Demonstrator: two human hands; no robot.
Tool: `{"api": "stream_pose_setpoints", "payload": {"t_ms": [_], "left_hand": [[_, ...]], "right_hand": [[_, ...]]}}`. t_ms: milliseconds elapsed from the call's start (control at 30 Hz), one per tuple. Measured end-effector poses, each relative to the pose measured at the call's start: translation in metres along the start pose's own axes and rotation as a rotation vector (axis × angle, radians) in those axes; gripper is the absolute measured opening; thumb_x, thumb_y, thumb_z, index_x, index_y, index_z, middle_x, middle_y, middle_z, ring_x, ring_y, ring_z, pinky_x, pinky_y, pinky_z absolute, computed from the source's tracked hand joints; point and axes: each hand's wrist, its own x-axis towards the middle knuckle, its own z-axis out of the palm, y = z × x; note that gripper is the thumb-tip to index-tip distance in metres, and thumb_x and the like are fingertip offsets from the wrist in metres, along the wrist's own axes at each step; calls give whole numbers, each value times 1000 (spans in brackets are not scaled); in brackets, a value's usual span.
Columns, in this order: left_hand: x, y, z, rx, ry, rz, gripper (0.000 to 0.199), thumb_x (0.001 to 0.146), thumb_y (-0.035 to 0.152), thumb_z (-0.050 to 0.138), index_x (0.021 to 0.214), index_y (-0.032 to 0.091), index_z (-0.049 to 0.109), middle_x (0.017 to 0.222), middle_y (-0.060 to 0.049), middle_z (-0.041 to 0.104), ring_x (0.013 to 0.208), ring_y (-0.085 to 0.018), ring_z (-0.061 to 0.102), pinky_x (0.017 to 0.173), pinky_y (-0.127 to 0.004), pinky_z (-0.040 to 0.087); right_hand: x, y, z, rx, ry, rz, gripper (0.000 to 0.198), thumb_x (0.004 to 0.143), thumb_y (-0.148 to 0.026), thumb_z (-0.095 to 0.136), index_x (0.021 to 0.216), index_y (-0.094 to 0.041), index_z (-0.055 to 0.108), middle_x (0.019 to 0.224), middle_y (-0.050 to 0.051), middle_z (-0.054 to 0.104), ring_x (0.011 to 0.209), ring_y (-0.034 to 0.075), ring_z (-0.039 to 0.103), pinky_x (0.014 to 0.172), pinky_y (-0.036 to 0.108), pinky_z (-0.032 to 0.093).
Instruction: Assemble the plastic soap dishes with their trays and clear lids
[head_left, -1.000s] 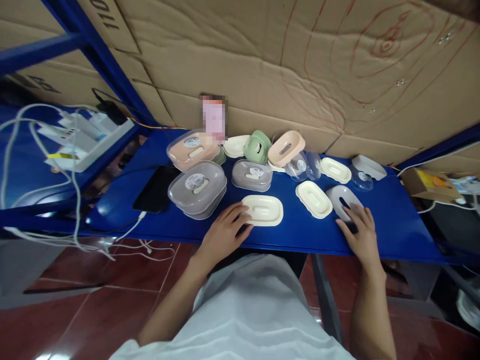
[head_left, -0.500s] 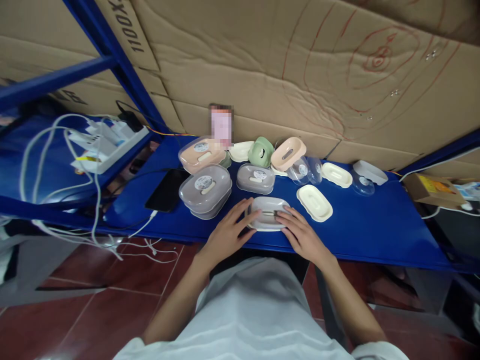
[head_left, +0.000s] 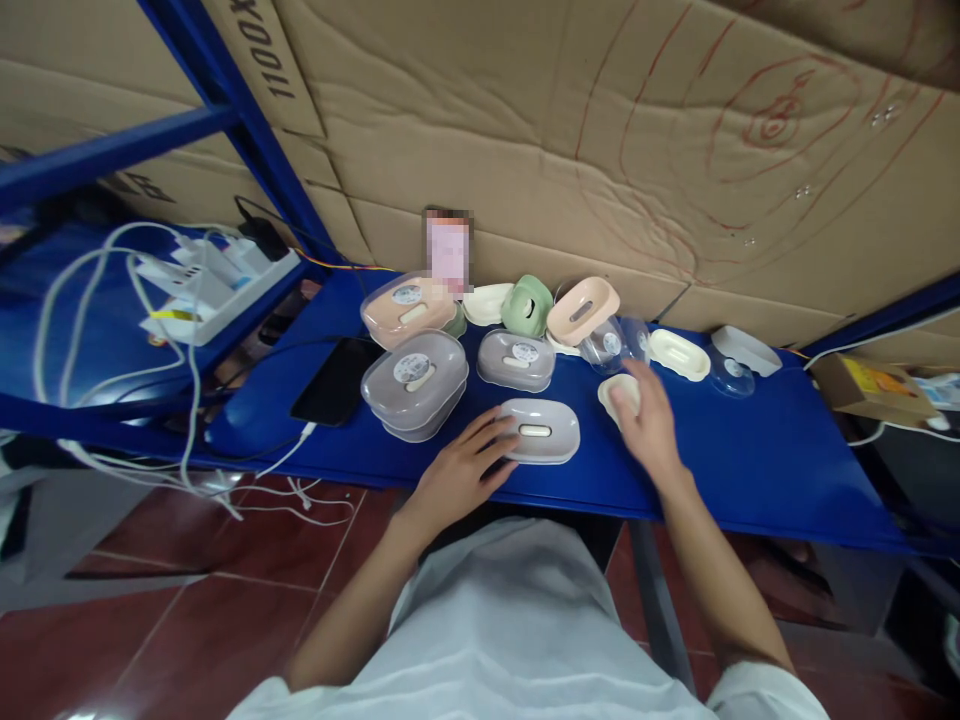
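Note:
In front of me lies a grey soap dish [head_left: 553, 445] with a cream oblong piece in its middle slot. My left hand [head_left: 474, 455] rests its stretched fingers on the dish's left end, not wrapped round it. Over to the right, my right hand [head_left: 651, 420] is open above a cream tray [head_left: 611, 392], covering much of it; whether it touches the tray I cannot tell. Just beyond those fingers lie clear lids [head_left: 604, 350] with round stickers. A grey lidded soap dish [head_left: 516, 362] stands behind the one at my left hand.
Stacked grey lidded dishes [head_left: 414, 385] and a peach lidded dish [head_left: 405, 315] stand left. Behind are a green dish [head_left: 523, 308], a peach dish [head_left: 583, 310] and a cream tray [head_left: 679, 355]. A black phone [head_left: 334, 380] and a power strip [head_left: 247, 290] with cables lie further left.
My right hand has left the grey dish and moved right, over the cream tray. My left hand stays at the grey dish's left end.

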Motion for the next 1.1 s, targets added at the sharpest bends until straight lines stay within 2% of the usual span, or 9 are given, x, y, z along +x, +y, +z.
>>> {"api": "stream_pose_setpoints", "payload": {"t_ms": [100,200,433,567,633,733,900,1000,1100], "left_hand": [[1,0,0,-12,8,-8,31,104,22,66,135,24,68,148,-8,67,155,-28,49,124,-51,53],[1,0,1,-21,10,-16,31,104,21,66,135,25,68,148,-7,67,155,-28,49,124,-51,53],[-1,4,-3,-69,34,-76,24,103,26,69,127,25,69,156,-11,58,151,-29,54,121,-50,55],[-5,3,-3,-106,33,-151,38,102,31,71,138,29,63,161,-12,51,140,-29,64,116,-49,59],[-7,2,-3,-141,46,-175,51,101,32,73,149,32,56,164,-14,46,136,-28,66,115,-50,60],[-8,2,-3,-148,89,-161,65,99,32,75,158,36,47,171,-14,37,147,-31,58,119,-53,56],[-5,1,-5,-67,64,-59,70,100,30,74,162,34,41,171,-13,40,162,-35,36,127,-59,46],[-3,2,-5,-40,72,-25,60,102,28,72,157,31,48,158,-13,54,155,-32,46,123,-56,50],[-4,2,-4,10,124,-17,49,101,27,73,147,28,58,144,-13,62,140,-29,59,117,-51,55]], "right_hand": [[42,24,-6,-159,3,435,82,103,-74,43,163,-19,45,159,24,54,136,46,62,110,67,51],[67,36,-1,-232,-80,559,91,96,-81,48,161,-18,49,152,27,60,130,49,64,106,69,50],[52,47,-6,103,99,415,66,98,-71,55,134,-19,73,130,16,77,107,32,75,105,53,57],[12,32,-18,216,223,244,55,101,-60,60,140,-22,67,142,16,71,124,33,71,106,53,59],[-11,16,-18,249,163,93,49,103,-53,62,142,-24,64,147,16,67,136,35,65,112,56,56],[-37,-10,-11,270,-68,-135,47,102,-44,65,146,-28,61,154,15,62,145,35,59,119,59,51],[-44,-36,-1,339,-360,-357,50,107,-32,59,157,-31,51,170,11,45,164,32,32,128,59,41],[-38,-41,1,306,-416,-403,53,110,-27,52,163,-34,46,175,5,39,168,31,20,131,62,35],[-37,-44,2,259,-415,-449,60,110,-29,55,168,-35,39,176,4,37,168,32,19,131,64,34]]}}
